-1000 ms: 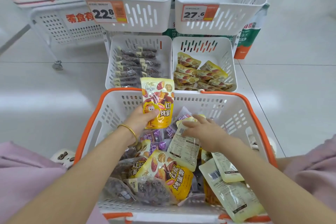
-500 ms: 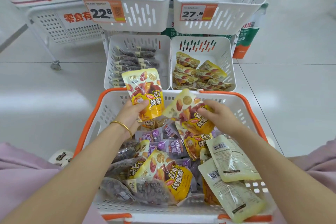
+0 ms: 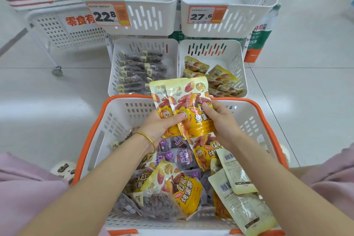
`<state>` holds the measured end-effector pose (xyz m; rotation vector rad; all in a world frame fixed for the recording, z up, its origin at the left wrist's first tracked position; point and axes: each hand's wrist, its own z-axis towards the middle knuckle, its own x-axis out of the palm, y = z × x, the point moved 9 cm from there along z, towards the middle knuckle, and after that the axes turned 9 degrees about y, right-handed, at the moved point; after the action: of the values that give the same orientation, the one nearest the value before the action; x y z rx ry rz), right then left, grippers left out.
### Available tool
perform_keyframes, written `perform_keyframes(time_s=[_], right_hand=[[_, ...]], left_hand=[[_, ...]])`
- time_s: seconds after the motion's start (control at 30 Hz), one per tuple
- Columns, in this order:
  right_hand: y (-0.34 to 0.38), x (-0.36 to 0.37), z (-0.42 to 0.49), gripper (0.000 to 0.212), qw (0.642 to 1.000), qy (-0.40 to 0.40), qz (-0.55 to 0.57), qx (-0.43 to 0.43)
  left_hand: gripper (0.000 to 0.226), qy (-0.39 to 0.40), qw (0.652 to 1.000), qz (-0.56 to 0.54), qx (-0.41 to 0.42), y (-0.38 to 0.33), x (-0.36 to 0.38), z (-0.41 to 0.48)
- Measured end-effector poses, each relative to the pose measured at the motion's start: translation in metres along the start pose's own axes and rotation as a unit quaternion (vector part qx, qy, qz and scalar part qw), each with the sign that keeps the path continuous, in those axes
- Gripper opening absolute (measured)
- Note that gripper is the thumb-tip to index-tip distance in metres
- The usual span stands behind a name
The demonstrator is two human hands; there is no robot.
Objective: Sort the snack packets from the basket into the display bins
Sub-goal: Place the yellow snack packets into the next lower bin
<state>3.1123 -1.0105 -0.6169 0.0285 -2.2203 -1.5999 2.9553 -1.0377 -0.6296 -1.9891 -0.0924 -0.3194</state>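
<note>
The left hand [image 3: 160, 127] and right hand [image 3: 222, 122] are pinching two overlapped yellow sweet-potato packets [image 3: 186, 97] low down, thumbs in front. They are likely light, slick and floppy. The matching bin [image 3: 238, 65] is sitting at one o'clock.

Pale glossy floor tiles [image 3: 310, 86] spread to every edge, crossed by thin grey joints, with a broad soft glare [image 3: 38, 110] on the left. At upper left stands a white perforated trolley [image 3: 55, 30] (red lettering on its front) on a small caster [image 3: 57, 71]. A green-and-orange pack [image 3: 256, 44] sits at right.
</note>
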Motion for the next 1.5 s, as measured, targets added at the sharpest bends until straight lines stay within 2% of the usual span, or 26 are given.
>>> perform_keyframes(time_s=[0.07, 0.13, 0.2, 0.3, 0.4, 0.43, 0.47, 0.53, 0.57, 0.63, 0.7, 0.77, 0.83, 0.9, 0.97, 1.03, 1.17, 1.23, 1.3, 1.33, 1.43, 1.5], right_hand=[[-0.001, -0.002, 0.001, 0.027, 1.0, -0.01, -0.017, 0.013], [0.008, -0.012, 0.003, 0.029, 0.994, -0.04, -0.099, 0.014], [0.033, -0.019, 0.007, 0.05, 0.978, -0.056, -0.201, -0.02], [0.078, -0.001, 0.015, 0.08, 0.936, 0.022, -0.346, -0.059], [0.086, 0.019, 0.023, 0.091, 0.862, 0.143, -0.486, 0.012], [0.085, 0.02, 0.025, 0.084, 0.844, 0.167, -0.508, 0.033], [0.086, 0.02, 0.026, 0.069, 0.841, 0.184, -0.508, 0.044], [0.092, 0.017, 0.028, 0.03, 0.854, 0.196, -0.481, 0.043], [0.099, 0.014, 0.031, 0.019, 0.861, 0.187, -0.472, 0.035], [0.121, 0.005, 0.039, 0.017, 0.871, 0.148, -0.468, 0.012], [0.153, -0.004, 0.047, 0.022, 0.863, 0.098, -0.493, -0.046], [0.188, -0.017, 0.052, 0.023, 0.811, 0.019, -0.571, -0.129], [0.211, -0.036, 0.057, 0.004, 0.717, -0.069, -0.671, -0.177], [0.218, -0.051, 0.065, 0.018, 0.607, -0.134, -0.747, -0.235], [0.213, -0.058, 0.076, 0.019, 0.533, -0.143, -0.766, -0.329], [0.201, -0.064, 0.088, 0.016, 0.493, -0.125, -0.767, -0.391], [0.173, -0.078, 0.114, 0.018, 0.443, -0.091, -0.777, -0.437], [0.165, -0.085, 0.133, 0.019, 0.457, -0.079, -0.777, -0.426], [0.159, -0.09, 0.156, 0.021, 0.492, -0.064, -0.773, -0.396], [0.152, -0.094, 0.171, 0.023, 0.517, -0.05, -0.779, -0.351], [0.131, -0.126, 0.208, 0.034, 0.618, -0.026, -0.775, -0.132], [0.119, -0.138, 0.219, 0.039, 0.646, 0.006, -0.762, -0.045]], left_hand=[[0.075, -0.016, 0.999, 0.031, 0.004, -0.002, -0.002, -0.001], [0.079, -0.026, 0.997, 0.065, 0.011, -0.004, -0.008, 0.001], [0.062, -0.032, 0.989, 0.14, 0.022, -0.01, -0.011, 0.001], [0.044, -0.006, 0.969, 0.244, 0.045, -0.023, -0.002, -0.001], [0.04, 0.039, 0.949, 0.303, 0.078, -0.034, 0.018, -0.002], [0.043, 0.047, 0.944, 0.315, 0.088, -0.038, 0.024, -0.002], [0.045, 0.052, 0.94, 0.324, 0.095, -0.041, 0.028, 0.0], [0.048, 0.055, 0.938, 0.325, 0.104, -0.051, 0.033, 0.008], [0.05, 0.049, 0.935, 0.334, 0.107, -0.058, 0.035, 0.013], [0.055, 0.031, 0.921, 0.369, 0.12, -0.077, 0.041, 0.028], [0.066, 0.012, 0.914, 0.376, 0.15, -0.099, 0.046, 0.047], [0.073, -0.017, 0.897, 0.401, 0.185, -0.121, 0.051, 0.068], [0.07, -0.042, 0.868, 0.454, 0.198, -0.135, 0.054, 0.089], [0.066, -0.05, 0.841, 0.502, 0.194, -0.139, 0.057, 0.113], [0.064, -0.051, 0.815, 0.546, 0.189, -0.137, 0.06, 0.139], [0.063, -0.046, 0.786, 0.588, 0.185, -0.133, 0.065, 0.162], [0.064, -0.037, 0.753, 0.636, 0.166, -0.123, 0.066, 0.202], [0.066, -0.028, 0.741, 0.652, 0.154, -0.116, 0.065, 0.218], [0.068, -0.023, 0.734, 0.663, 0.147, -0.11, 0.065, 0.23], [0.068, -0.023, 0.732, 0.665, 0.146, -0.108, 0.065, 0.234], [0.069, -0.034, 0.721, 0.675, 0.154, -0.103, 0.065, 0.241], [0.069, -0.036, 0.712, 0.683, 0.158, -0.1, 0.065, 0.244]])
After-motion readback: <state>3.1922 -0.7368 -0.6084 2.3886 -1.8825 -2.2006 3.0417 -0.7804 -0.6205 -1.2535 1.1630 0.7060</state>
